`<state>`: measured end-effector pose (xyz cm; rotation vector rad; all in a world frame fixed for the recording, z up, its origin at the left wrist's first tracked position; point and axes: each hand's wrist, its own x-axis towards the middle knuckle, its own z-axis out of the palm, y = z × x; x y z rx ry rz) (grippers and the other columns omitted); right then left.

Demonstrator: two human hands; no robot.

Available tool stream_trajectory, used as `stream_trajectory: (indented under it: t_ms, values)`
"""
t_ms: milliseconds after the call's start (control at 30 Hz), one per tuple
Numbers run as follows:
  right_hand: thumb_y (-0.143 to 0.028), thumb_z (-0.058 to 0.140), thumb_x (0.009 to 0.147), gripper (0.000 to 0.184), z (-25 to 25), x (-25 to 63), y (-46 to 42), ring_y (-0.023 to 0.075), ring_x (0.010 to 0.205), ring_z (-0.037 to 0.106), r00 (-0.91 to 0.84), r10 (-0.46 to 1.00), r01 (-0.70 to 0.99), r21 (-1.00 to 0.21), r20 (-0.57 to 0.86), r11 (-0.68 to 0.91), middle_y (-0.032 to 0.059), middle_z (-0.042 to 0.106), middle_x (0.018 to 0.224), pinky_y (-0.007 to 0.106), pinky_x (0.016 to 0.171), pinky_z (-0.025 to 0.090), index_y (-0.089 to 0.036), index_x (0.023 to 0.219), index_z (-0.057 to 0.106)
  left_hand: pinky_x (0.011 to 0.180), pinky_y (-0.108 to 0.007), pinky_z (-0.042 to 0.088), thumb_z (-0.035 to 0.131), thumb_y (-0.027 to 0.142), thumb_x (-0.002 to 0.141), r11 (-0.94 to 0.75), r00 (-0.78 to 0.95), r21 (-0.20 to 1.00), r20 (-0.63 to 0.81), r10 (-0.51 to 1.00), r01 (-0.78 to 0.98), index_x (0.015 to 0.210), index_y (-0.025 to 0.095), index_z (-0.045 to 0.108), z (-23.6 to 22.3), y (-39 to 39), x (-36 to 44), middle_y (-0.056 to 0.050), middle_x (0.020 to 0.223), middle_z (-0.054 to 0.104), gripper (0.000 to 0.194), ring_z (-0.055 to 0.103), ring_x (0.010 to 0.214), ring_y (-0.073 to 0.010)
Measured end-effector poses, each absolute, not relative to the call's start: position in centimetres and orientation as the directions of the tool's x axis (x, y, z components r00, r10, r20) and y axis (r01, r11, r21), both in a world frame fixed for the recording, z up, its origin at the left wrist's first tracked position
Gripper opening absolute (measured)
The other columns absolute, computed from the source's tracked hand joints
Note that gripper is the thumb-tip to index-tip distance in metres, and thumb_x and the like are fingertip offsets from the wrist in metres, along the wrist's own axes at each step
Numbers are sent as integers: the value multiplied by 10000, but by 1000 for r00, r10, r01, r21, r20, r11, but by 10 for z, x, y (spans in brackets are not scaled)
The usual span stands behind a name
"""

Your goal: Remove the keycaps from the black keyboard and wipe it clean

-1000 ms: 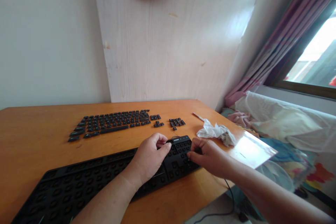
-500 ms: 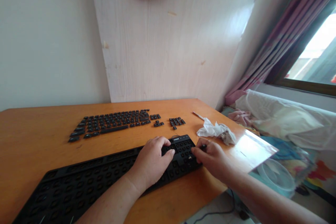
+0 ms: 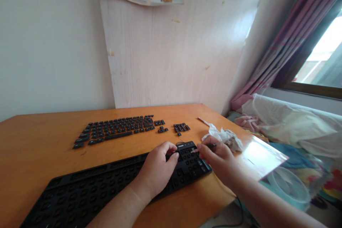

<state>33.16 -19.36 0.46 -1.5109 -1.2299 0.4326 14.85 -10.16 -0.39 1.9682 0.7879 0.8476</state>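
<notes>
A black keyboard [image 3: 107, 187] with its keycaps removed lies at a slant across the front of the desk. On its right half rests my left hand [image 3: 162, 164], fingers curled and thumb down against it, holding it. My right hand [image 3: 216, 153] pinches a slim tool with a dark handle; its pale tip [image 3: 195, 150] is at the number pad's upper rows. The tool's exact kind cannot be made out. Behind the keyboard, loose black keycaps [image 3: 120, 128] are laid out in keyboard order, with a smaller number-pad group [image 3: 181, 127] to their right.
Crumpled white tissue [image 3: 217, 133] lies on the wooden desk [image 3: 48, 149] beyond my right hand, near a thin stick [image 3: 203, 120]. A glossy sheet [image 3: 263, 155] covers the right corner. Past that edge stand a clear round tub [image 3: 288, 185] and bagged cloth. A cable hangs below.
My right hand has moved the tool's tip up the number pad, away from me. My left hand stays on the keyboard. The view has tilted up slightly.
</notes>
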Motion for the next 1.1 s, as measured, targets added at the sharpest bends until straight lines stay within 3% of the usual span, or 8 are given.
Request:
stream_trajectory:
  t_ms: [133,333,500,833,967,1100]
  values:
    - [-330,577,864,233,11,313,-187,133,597,473,290,793,669,-706,535,231,-3,529,620,257,553,383,-203,671,544,824,-303,470,608,347,823,-248,603,968,179,777,32,930,194,654,-1,-103,151,-48,914,703,192,633,874,-196]
    - [-245,576,873,112,0,301,-176,126,606,538,74,779,777,-526,623,347,-4,606,680,254,585,403,-208,771,603,804,-302,495,642,345,793,81,609,988,15,793,-130,942,154,623,4,-102,149,-56,882,683,243,638,827,-165]
    - [-256,548,903,100,0,298,-174,135,651,579,-37,795,810,-448,606,379,8,638,750,259,624,418,-224,843,621,748,-267,488,666,286,749,78,542,985,19,840,-156,859,160,612,6,-99,147,-14,787,658,176,618,761,-142]
    - [-213,543,904,73,1,293,-176,141,697,599,-125,767,802,-391,629,451,23,645,802,262,652,452,-228,897,614,722,-266,483,655,334,761,28,443,985,51,895,-169,821,164,602,3,-96,147,-9,757,644,188,610,754,-147]
    - [-172,493,937,213,-1,298,-175,143,739,621,-129,739,783,-390,662,485,35,670,879,268,693,474,-249,1105,598,737,-268,489,640,324,782,53,419,983,27,908,-178,862,159,611,2,-92,144,-21,789,650,186,615,762,-141]
    - [-216,487,946,221,4,309,-166,165,763,625,-149,767,836,-334,624,435,53,660,880,284,697,476,-250,1119,621,750,-271,487,623,329,808,56,465,987,20,885,-149,860,155,615,2,-92,144,-29,802,656,182,621,784,-146]
